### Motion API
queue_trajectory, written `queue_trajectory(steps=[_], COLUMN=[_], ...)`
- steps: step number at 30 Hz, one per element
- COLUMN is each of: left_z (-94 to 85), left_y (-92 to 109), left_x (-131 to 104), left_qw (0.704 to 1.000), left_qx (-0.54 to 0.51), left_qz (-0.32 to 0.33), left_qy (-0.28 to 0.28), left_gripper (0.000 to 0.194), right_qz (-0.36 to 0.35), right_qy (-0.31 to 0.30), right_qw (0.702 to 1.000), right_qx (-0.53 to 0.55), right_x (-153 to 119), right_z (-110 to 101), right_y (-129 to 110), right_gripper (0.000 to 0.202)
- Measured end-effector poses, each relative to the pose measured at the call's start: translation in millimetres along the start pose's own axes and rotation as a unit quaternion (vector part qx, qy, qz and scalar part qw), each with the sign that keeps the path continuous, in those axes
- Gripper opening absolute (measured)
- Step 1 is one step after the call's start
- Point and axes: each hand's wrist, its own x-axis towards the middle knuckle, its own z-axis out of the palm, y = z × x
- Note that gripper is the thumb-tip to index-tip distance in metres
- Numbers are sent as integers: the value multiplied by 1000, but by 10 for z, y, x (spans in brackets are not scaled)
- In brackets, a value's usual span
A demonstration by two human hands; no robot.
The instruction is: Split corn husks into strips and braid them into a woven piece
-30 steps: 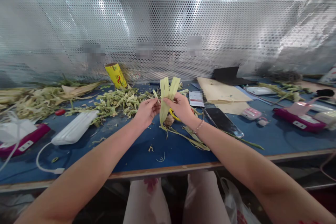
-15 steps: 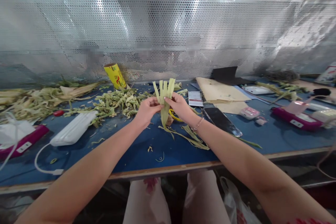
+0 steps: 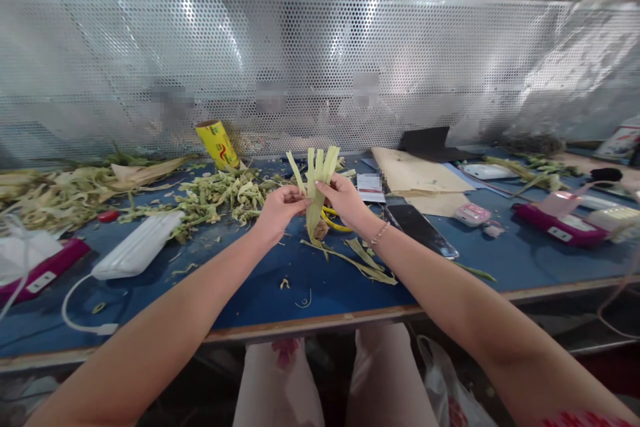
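Observation:
Above the middle of the blue table, a pale green corn husk [image 3: 315, 207] is held upright, its top split into several strips. My left hand [image 3: 284, 210] pinches its left side between thumb and fingers. My right hand [image 3: 347, 203] grips the right side, thumb pressed on the front of the husk. Beneath the hands lies a yellow-handled tool, perhaps scissors [image 3: 334, 223], mostly hidden behind the husk and right hand. Loose dry husk strips [image 3: 367, 263] lie on the table near my right wrist.
Husk scraps [image 3: 225, 193] are heaped left of centre by a tilted yellow tube [image 3: 218, 145]. A white power bank [image 3: 139, 245] with a cable lies at left. At right are a phone [image 3: 420, 230], brown paper [image 3: 425, 177] and a magenta power strip [image 3: 563, 223]. A perforated metal screen [image 3: 310, 47] stands behind.
The strips at the husk's top have spread further apart, the leftmost leaning left and the right ones leaning right. Both hands keep hold of the husk; the view has shifted slightly.

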Motion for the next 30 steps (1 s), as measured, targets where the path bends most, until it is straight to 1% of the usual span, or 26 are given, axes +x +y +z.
queue_trajectory(steps=[10, 15, 18, 24, 30], left_z=[6, 5, -1, -20, -35], left_y=[8, 17, 16, -1, -37], left_x=[1, 2, 4, 16, 39], left_qw=[1000, 1000, 1000, 1000, 1000], left_qx=[-8, -9, -18, -18, -15], left_qz=[-8, -19, -21, -15, 17], left_qy=[11, 14, 15, 11, 15], left_gripper=[28, 28, 30, 30, 27], right_qz=[13, 49, 50, 31, 35], right_qy=[-9, -17, -25, -38, -48], right_qw=[1000, 996, 994, 996, 997], right_qx=[22, 77, 93, 74, 41], right_x=[2, -34, -55, -47, -39], right_z=[8, 27, 30, 10, 19], right_y=[21, -89, -149, -123, -61], right_gripper=[29, 28, 27, 22, 20])
